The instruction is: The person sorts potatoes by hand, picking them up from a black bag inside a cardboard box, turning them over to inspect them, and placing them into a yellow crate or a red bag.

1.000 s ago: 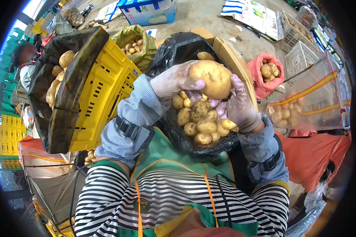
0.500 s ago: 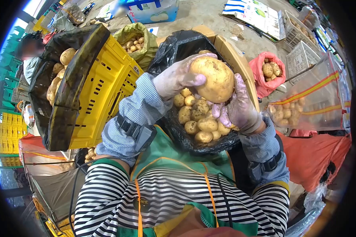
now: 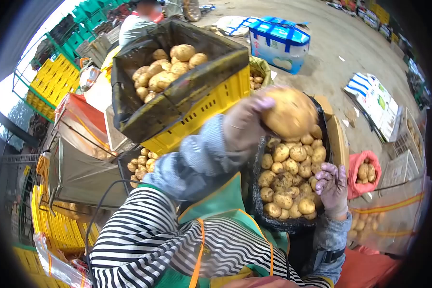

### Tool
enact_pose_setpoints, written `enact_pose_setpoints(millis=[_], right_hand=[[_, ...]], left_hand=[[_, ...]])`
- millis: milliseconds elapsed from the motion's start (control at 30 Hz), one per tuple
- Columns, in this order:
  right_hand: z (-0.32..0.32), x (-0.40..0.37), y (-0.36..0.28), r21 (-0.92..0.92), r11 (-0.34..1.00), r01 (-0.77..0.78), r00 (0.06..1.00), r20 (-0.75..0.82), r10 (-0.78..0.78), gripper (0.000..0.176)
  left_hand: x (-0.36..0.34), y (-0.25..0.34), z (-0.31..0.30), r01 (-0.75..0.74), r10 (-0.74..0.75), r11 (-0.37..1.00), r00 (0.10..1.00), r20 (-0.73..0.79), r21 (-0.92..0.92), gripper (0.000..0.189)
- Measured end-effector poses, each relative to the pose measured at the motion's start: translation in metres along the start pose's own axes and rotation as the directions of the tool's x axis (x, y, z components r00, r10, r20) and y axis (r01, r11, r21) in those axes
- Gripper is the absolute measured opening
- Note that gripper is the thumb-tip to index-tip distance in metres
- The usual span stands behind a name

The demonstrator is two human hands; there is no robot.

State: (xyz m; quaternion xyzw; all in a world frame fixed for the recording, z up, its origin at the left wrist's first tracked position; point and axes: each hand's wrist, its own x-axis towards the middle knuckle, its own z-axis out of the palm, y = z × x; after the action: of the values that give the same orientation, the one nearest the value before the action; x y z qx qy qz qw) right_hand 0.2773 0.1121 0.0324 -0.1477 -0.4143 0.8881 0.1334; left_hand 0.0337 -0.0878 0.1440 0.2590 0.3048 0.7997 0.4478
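Note:
A large potato, slightly blurred, is held up in my gloved left hand, over the far left part of a box lined with black plastic. Many smaller potatoes fill that box. My right hand, in a stained glove, is at the box's right edge with its fingers apart and nothing in it. To the left of the held potato stands a yellow crate with a dark liner, holding several large potatoes.
A blue and white bag stands on the floor beyond. A red sack of potatoes is at the right, near white crates. Smaller potatoes lie below the yellow crate. A person is behind it.
The view has turned left, bringing the yellow crate further into sight. My right hand has let go of the large potato and moved apart from it; my left hand alone holds it.

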Motion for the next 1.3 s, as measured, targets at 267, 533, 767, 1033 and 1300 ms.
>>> enact_pose_setpoints(millis=[267,533,767,1033,1300], right_hand=[[0.008,0.004,0.003,0.047,0.998,-0.051,0.997,-0.058,0.054,0.05],[0.006,0.02,0.013,0.01,0.997,-0.079,0.99,-0.115,0.079,0.05],[-0.006,0.048,0.065,-0.809,0.57,-0.14,0.99,-0.118,0.076,0.029],[-0.025,0.046,0.134,-0.916,-0.36,-0.18,0.838,-0.334,0.432,0.053],[-0.013,0.04,0.144,-0.851,-0.524,-0.036,0.82,-0.325,0.472,0.041]], left_hand=[[-0.032,0.226,-0.063,-0.189,0.266,0.95,0.907,-0.326,0.25,0.047],[0.031,0.302,-0.123,-0.238,0.608,0.783,0.488,-0.626,0.575,0.051],[0.072,0.136,0.028,-0.124,0.295,0.879,0.9,-0.32,0.461,0.031],[0.073,-0.095,0.005,0.253,-0.236,0.967,0.906,-0.351,0.003,0.021],[0.088,-0.163,-0.064,0.366,-0.39,0.92,0.834,-0.389,-0.138,0.018]])
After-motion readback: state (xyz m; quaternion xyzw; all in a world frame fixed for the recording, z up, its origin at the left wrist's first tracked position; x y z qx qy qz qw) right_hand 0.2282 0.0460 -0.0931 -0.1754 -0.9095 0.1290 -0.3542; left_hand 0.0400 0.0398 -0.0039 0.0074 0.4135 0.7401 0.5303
